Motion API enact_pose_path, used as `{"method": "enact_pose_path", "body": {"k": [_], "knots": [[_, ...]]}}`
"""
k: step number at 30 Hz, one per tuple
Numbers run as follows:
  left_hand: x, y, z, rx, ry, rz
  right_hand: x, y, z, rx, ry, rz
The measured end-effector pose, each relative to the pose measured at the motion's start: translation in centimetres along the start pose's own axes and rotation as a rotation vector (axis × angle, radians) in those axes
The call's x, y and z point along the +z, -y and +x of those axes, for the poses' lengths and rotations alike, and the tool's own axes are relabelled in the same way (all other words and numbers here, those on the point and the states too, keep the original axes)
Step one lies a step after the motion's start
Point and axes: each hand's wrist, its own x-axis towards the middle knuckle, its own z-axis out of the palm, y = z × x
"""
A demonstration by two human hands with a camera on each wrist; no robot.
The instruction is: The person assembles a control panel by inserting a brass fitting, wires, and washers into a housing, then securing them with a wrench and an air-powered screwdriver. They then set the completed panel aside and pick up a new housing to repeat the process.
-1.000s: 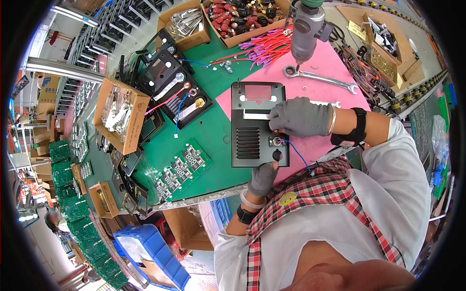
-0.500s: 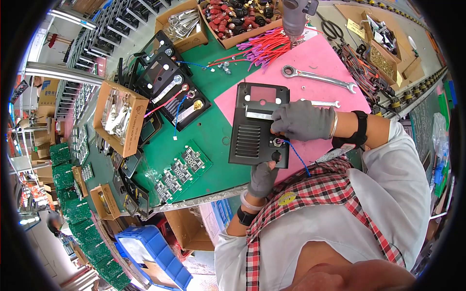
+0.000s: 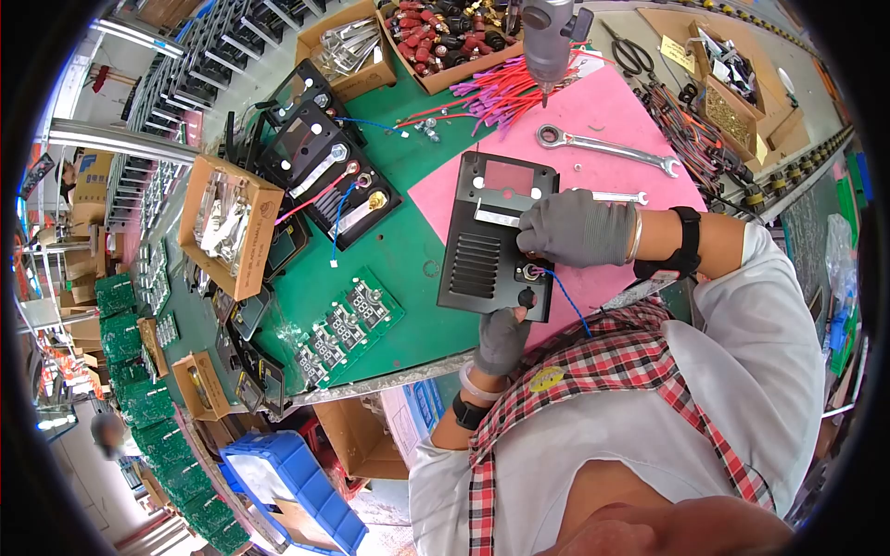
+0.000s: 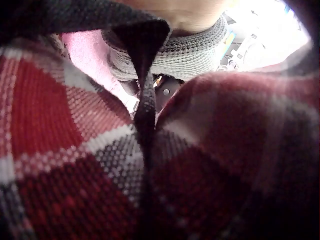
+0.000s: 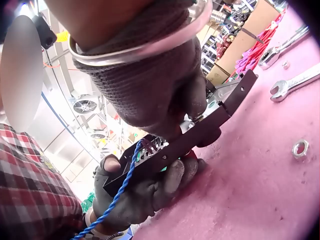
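Note:
A black metal panel [image 3: 475, 264] with vent slots is held tilted above the pink mat. My gloved left hand [image 3: 501, 345] grips its near edge, thumb on top and fingers underneath [image 5: 172, 182]. The gloved right hand [image 3: 579, 228] is over the panel's right side, fingers curled at the end of a silver metal strip [image 3: 496, 215]. In the right wrist view, the right fingertips press down by a shiny metal part [image 5: 194, 119]; exactly what they pinch cannot be told. A twisted blue wire [image 5: 117, 197] hangs from the panel. Apron cloth fills most of the left wrist view.
A ratchet wrench [image 3: 612, 148], a smaller wrench [image 3: 619, 198] and a nut [image 5: 300, 148] lie on the pink mat [image 3: 640, 120]. A power screwdriver [image 3: 547, 46] hangs beyond. At left are other panels [image 3: 320, 176], circuit boards [image 3: 348, 324] and a box of metal strips [image 3: 227, 222].
The panel has tilted slightly, its far end shifting right, while both hands keep their places on it. The hanging screwdriver has swung left.

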Motion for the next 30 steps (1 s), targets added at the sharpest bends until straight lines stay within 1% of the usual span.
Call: {"method": "enact_pose_path", "body": {"k": [1,4,5,7,9,11,12,15,17,18,20,22,24,25,27,28,30], "knots": [[-0.1,-0.1,0.2,0.177,-0.008,0.198,0.0,0.1,0.0,0.013,0.020,-0.023],[0.5,0.8,-0.2,0.078,-0.044,0.063,-0.5,0.8,0.1,0.084,0.099,-0.065],[0.4,0.8,-0.4,0.073,-0.021,0.073,-0.8,1.0,0.0,0.114,0.128,-0.075],[-0.1,0.5,-0.6,0.061,0.032,0.091,-1.2,1.1,-0.1,0.144,0.053,0.030],[-0.1,-0.4,-0.4,-0.274,0.006,-0.378,-1.2,0.5,-0.7,0.170,-0.054,0.145],[0.0,-0.7,0.0,-0.458,0.015,-0.634,-1.6,-1.9,-1.9,0.189,-0.195,0.258],[-0.1,-0.5,-0.1,-0.475,0.028,-0.653,-3.0,-3.2,-2.6,0.290,-0.164,0.346],[0.3,-1.0,0.4,-0.484,0.008,-0.796,-2.2,-7.6,-5.0,0.549,-0.145,0.177],[0.5,-1.9,1.0,-0.509,-0.044,-1.109,-0.1,-9.2,-5.8,0.521,-0.167,0.216],[0.5,-1.8,1.0,-0.519,-0.022,-1.056,0.7,-9.6,-6.1,0.506,-0.179,0.241],[0.0,-1.6,0.6,-0.542,0.019,-0.941,1.2,-9.1,-5.4,0.503,-0.165,0.203],[0.0,0.3,-0.1,-0.168,0.103,-0.519,1.9,-8.8,-4.8,0.523,-0.143,0.168],[0.2,1.3,-1.1,-0.165,0.099,-0.467,1.8,-8.6,-4.3,0.552,-0.049,0.132],[0.4,0.0,-0.4,-0.346,0.052,-0.632,1.5,-8.4,-4.0,0.563,0.000,0.113],[0.4,-0.4,-0.2,-0.506,0.012,-0.717,0.0,-6.2,-3.5,0.335,-0.103,0.296],[0.3,0.0,-0.5,-0.488,0.028,-0.636,-0.7,-4.7,-3.4,0.224,-0.152,0.389],[0.1,0.1,-0.8,-0.488,0.053,-0.586,-2.2,-1.2,-2.2,0.174,-0.134,0.454]]}}
